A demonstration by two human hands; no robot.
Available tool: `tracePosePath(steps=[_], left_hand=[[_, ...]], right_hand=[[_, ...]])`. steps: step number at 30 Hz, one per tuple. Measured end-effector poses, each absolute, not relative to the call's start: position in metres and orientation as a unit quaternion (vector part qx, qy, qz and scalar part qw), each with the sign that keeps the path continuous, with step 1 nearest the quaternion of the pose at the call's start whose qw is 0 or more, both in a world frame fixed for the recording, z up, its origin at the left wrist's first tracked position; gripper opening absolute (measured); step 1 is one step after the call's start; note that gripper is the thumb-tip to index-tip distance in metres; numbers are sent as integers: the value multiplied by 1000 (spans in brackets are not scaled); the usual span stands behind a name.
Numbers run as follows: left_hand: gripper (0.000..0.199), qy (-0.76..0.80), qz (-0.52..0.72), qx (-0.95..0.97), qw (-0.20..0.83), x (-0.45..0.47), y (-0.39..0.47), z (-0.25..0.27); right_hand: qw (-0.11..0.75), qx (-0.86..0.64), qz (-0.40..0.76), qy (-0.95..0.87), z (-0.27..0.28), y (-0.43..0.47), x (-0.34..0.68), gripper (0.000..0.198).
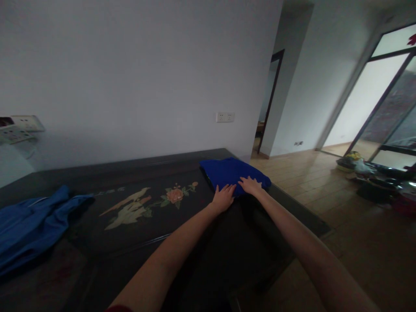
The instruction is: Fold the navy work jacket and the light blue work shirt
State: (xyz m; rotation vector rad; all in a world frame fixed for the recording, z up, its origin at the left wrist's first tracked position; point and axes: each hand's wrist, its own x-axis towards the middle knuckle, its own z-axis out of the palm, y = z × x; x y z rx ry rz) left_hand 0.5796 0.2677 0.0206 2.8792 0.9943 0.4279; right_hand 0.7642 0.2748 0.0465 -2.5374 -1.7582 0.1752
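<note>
A folded piece of bright blue cloth [227, 171], perhaps a garment, lies near the far right end of a dark table [130, 173] with a flower-and-bird picture on its top. My left hand [224, 197] rests on the cloth's near left edge, fingers spread. Flat on its near side, to the right of the left hand, is my right hand [250, 185], its fingers stretched out too. Both palms face down. At the far left of the table lies a crumpled blue garment [35, 225], apart from both hands and cut off by the frame's edge.
A pale wall with a double socket [225, 117] rises behind the table. Wooden flooring [308, 182] extends to the right, where assorted items [377, 182] are heaped by the glass doors [390, 95]. A doorway [269, 99] opens beyond the wall's corner.
</note>
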Motion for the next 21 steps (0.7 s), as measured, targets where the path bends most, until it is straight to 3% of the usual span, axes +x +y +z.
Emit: tracePosePath(steps=[10, 21], left_hand=[[55, 260, 89, 961, 7, 561, 266, 15], [56, 277, 106, 954, 53, 561, 264, 11]], right_hand=[[-1, -786, 107, -609, 37, 293, 834, 54], [76, -810, 50, -580, 34, 272, 857, 74]])
